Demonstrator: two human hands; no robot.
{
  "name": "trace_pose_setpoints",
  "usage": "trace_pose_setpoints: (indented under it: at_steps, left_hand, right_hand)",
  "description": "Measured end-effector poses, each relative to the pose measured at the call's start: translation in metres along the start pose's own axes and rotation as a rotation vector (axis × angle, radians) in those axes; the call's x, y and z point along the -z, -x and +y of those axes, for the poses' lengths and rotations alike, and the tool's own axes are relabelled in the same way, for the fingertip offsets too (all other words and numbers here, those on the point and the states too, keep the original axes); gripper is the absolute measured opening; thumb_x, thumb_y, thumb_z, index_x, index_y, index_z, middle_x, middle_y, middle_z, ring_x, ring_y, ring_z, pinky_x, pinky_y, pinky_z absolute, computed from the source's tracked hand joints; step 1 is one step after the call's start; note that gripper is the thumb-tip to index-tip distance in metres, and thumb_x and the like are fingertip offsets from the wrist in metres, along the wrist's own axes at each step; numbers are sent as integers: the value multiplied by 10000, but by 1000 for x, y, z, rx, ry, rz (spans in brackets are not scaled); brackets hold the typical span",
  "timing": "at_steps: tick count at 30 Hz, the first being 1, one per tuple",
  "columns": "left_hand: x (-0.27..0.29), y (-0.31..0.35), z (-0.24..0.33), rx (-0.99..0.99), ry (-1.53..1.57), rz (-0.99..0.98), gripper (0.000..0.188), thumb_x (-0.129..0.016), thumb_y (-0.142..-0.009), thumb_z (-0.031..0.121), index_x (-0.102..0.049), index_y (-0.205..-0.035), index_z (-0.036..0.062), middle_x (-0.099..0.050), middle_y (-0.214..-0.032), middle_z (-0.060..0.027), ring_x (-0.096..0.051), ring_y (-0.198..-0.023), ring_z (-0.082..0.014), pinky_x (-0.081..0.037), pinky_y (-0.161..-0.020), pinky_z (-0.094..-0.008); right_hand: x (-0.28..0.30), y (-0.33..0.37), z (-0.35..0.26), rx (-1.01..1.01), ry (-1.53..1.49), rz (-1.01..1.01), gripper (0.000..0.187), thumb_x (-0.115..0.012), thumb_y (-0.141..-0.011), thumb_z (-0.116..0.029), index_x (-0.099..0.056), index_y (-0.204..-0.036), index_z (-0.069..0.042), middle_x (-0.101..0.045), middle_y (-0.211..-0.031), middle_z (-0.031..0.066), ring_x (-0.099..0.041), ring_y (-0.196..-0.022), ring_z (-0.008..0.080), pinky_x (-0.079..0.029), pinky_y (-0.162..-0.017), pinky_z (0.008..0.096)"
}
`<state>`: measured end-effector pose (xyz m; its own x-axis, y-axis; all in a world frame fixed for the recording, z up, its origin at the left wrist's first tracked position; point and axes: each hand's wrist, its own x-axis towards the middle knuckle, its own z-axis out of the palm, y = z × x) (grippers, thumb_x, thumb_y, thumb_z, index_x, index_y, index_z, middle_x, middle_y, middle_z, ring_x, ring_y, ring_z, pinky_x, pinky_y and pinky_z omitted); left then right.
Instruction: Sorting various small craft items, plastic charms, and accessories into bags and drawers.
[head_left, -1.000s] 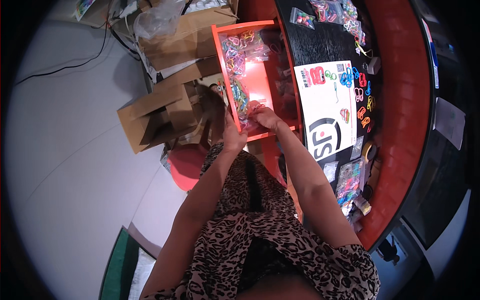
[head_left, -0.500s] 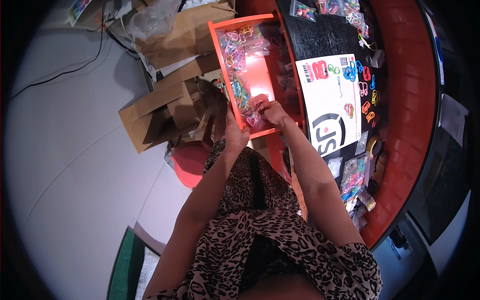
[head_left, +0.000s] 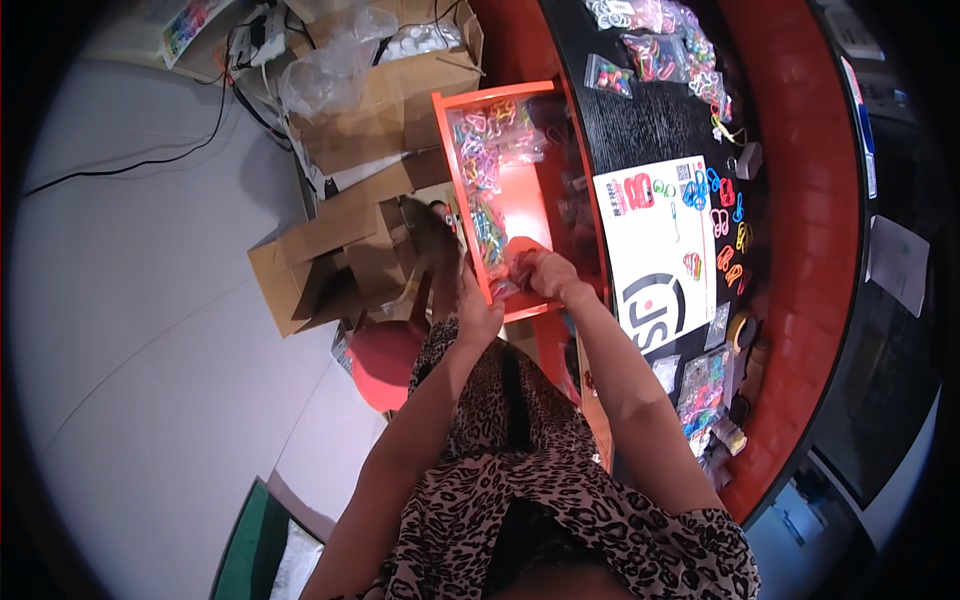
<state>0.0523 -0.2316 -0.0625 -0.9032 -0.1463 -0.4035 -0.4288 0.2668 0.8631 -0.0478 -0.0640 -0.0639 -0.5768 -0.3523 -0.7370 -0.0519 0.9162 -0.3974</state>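
A bright orange-red drawer (head_left: 506, 90) is pulled out in front of me. Clear bags of colourful clip-like pieces (head_left: 488, 228) lie along its left side. At the drawer's near left corner, my left hand (head_left: 482, 308) is closed on the wall, some of its fingers hidden on the outer side. My right hand (head_left: 550, 274) reaches inside the near end. Its fingers are closed on a small pinkish bag (head_left: 522, 250), mostly covered by the hand, so the contents cannot be made out.
Right of the drawer, a black desk (head_left: 640, 125) carries a white printed sheet (head_left: 655, 255), loose coloured clips (head_left: 728, 230) and several bead bags (head_left: 655, 57). Open cardboard boxes (head_left: 325, 255) stand on the left, above a red stool seat (head_left: 385, 362).
The whole view has shifted, so drawer and desk appear lower. My right hand stays in the near end of the drawer, now covering more of the pinkish bag. My left hand keeps its corner.
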Motion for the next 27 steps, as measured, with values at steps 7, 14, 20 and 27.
trace_pose_setpoints:
  at_steps: [7, 14, 20, 27]
  left_hand:
    - [14, 1, 4, 18, -26, 6, 933, -603, -731, -40, -157, -1548, 32, -359, -1478, -290, -376, -1368, -463, -339, -1140, -471]
    - [11, 2, 15, 24, 31, -66, 937, -571, -738, -61, -116, -1552, 25, -347, -1466, -306, -373, -1362, -481, -339, -1142, -468]
    - [16, 2, 16, 95, -10, -104, 938, -585, -751, -12, -87, -1546, -14, -333, -1471, -317, -346, -1378, -487, -318, -1156, -474]
    - [17, -2, 18, 54, -22, -180, 1009, -655, -756, 58, -35, -1546, -40, -248, -1528, -309, -287, -1422, -467, -283, -1186, -449]
  right_hand:
    - [47, 4, -60, 17, -42, 595, 423, -596, -827, -43, -606, -1248, -79, -603, -1273, 191, -580, -1183, 365, -515, -934, 442]
    - [107, -69, -65, 59, 398, 559, 805, -682, -824, -130, -324, -1543, -161, -157, -1656, 81, -149, -1522, 346, -328, -1143, 512]
    - [116, -82, -85, -121, 369, 292, 885, -689, -817, -164, -250, -1584, -210, -68, -1686, 39, -80, -1539, 358, -318, -1156, 527]
    - [134, -65, -78, 125, 385, 437, 789, -805, -693, -156, -487, -1413, -105, -372, -1550, 171, -372, -1424, 397, -496, -1001, 492]
